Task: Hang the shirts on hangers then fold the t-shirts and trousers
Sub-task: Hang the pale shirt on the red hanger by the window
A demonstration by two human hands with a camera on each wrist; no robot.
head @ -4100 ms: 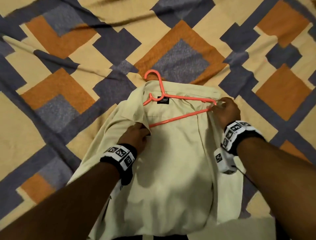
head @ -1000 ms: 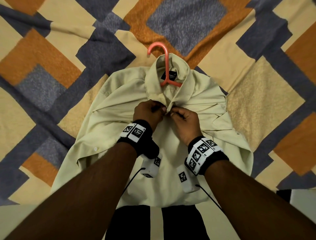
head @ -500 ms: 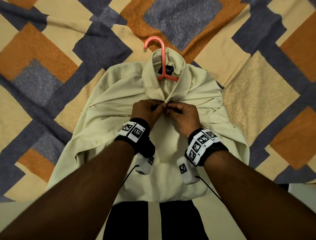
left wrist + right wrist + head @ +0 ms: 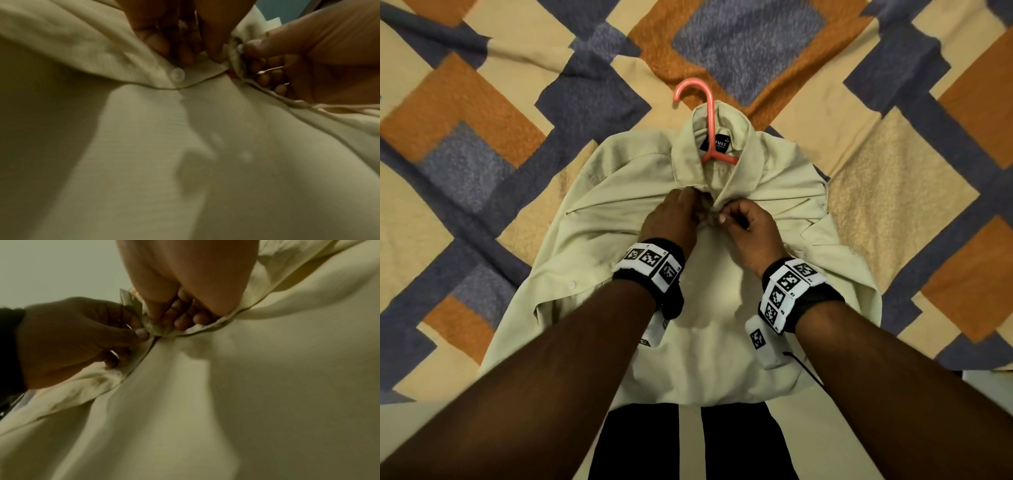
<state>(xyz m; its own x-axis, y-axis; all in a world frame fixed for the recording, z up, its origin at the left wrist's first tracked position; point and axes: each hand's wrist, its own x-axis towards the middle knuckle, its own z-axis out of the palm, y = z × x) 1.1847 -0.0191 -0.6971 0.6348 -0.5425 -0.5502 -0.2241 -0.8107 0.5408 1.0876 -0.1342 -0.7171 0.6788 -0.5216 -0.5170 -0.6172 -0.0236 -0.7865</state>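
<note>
Fastening top button at frame centre: your left hand (image 4: 671,219) and right hand (image 4: 748,228) both pinch cream shirt (image 4: 705,308) placket below collar. Shirt sits on pink hanger (image 4: 707,118), flat on patterned bedspread (image 4: 482,120). Risks: button slipping from buttonhole; your tugging dragging shoulder off hanger.

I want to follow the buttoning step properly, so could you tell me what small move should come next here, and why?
Probably push the top button through its hole: the left hand and right hand each pinch a front edge of the pale cream cotton shirt below its collar, with the pink plastic hanger already inside.
</note>
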